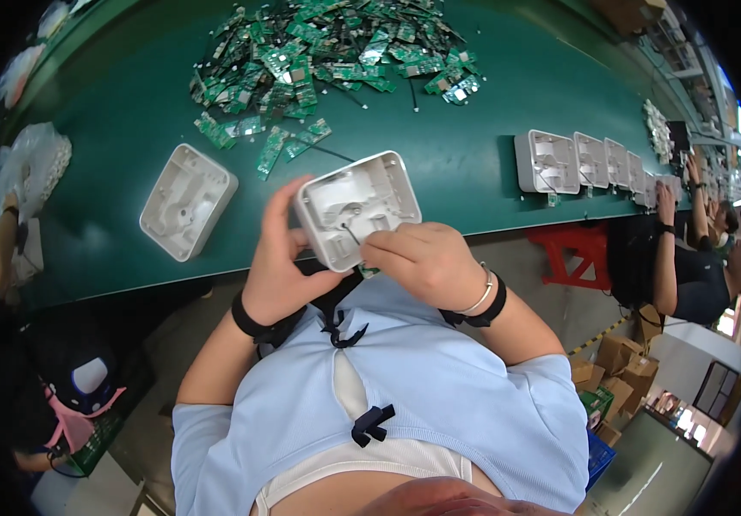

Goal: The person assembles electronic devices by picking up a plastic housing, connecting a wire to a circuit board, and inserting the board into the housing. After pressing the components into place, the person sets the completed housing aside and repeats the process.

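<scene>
My left hand (280,271) grips a white plastic housing (360,182) by its left side, thumb along the lower edge, just over the table's front edge. The housing is tilted, its open side facing up. Inside, a short black cable (350,232) comes out of a small hole and runs to the fingertips of my right hand (422,262), which are pinched together at the lower wall. A bit of green circuit board (369,271) shows below the housing, mostly hidden by my right hand. A second white housing (188,203) lies open on the table to the left.
A heap of green circuit boards (301,64) covers the far middle of the green table (465,163). A few loose boards (274,153) lie nearer. Several white housings (547,163) stand in a row at right. Other people's arms (664,258) reach in at both sides.
</scene>
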The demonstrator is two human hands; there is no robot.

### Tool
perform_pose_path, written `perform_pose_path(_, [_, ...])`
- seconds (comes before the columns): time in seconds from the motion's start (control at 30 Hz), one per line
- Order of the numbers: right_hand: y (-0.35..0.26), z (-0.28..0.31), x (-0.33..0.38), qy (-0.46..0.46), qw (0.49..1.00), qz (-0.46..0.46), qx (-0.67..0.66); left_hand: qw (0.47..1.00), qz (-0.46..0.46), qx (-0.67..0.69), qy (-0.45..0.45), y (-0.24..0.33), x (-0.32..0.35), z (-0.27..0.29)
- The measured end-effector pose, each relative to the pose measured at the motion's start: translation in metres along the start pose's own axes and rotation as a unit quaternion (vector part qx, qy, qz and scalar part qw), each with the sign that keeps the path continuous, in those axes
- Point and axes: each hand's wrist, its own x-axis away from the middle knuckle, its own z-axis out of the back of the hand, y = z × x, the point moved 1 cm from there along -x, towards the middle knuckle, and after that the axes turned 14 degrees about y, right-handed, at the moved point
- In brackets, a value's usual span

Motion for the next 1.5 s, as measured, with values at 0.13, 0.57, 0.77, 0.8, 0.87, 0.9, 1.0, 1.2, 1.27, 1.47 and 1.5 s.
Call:
perform_pose_path(0.13, [0.008, 0.030, 0.017, -0.024, 0.997, -0.033, 0.061, 0.994, 0.096, 0.033, -0.048, 0.000, -0.009, -0.020])
perform_pose_path(0.57, [0.070, 0.088, 0.055, -0.011, 0.963, -0.064, 0.261, 0.802, -0.166, -0.521, 0.242, 0.060, 0.024, 0.103])
perform_pose_path(0.77, [0.041, 0.081, 0.013, -0.026, 0.935, -0.112, 0.336, 0.812, -0.096, -0.511, 0.265, 0.054, 0.033, 0.144])
perform_pose_path(0.8, [0.034, 0.073, 0.005, -0.009, 0.933, -0.116, 0.341, 0.824, -0.076, -0.495, 0.265, 0.050, 0.033, 0.148])
perform_pose_path(0.87, [0.028, 0.047, -0.012, 0.016, 0.964, -0.149, 0.219, 0.833, -0.056, -0.480, 0.269, 0.043, 0.031, 0.154])
perform_pose_path(0.9, [0.027, 0.030, -0.020, 0.041, 0.978, -0.183, 0.096, 0.856, -0.043, -0.445, 0.262, 0.039, 0.030, 0.155])
perform_pose_path(1.0, [0.037, -0.020, -0.052, -0.031, 0.963, -0.264, 0.044, 0.893, -0.021, -0.374, 0.251, 0.029, 0.026, 0.155])
perform_pose_path(1.2, [0.062, -0.066, -0.070, -0.137, 0.956, -0.233, 0.117, 0.872, -0.056, -0.409, 0.264, 0.028, 0.034, 0.145])
perform_pose_path(1.27, [0.061, -0.066, -0.066, -0.166, 0.951, -0.212, 0.151, 0.857, -0.069, -0.437, 0.263, 0.031, 0.038, 0.138])
perform_pose_path(1.47, [0.079, -0.048, -0.050, -0.109, 0.894, -0.408, -0.151, 0.861, -0.128, -0.424, 0.252, 0.036, 0.040, 0.120])
perform_pose_path(1.5, [0.079, -0.042, -0.055, -0.089, 0.769, -0.532, -0.343, 0.866, -0.130, -0.409, 0.256, 0.035, 0.041, 0.117])
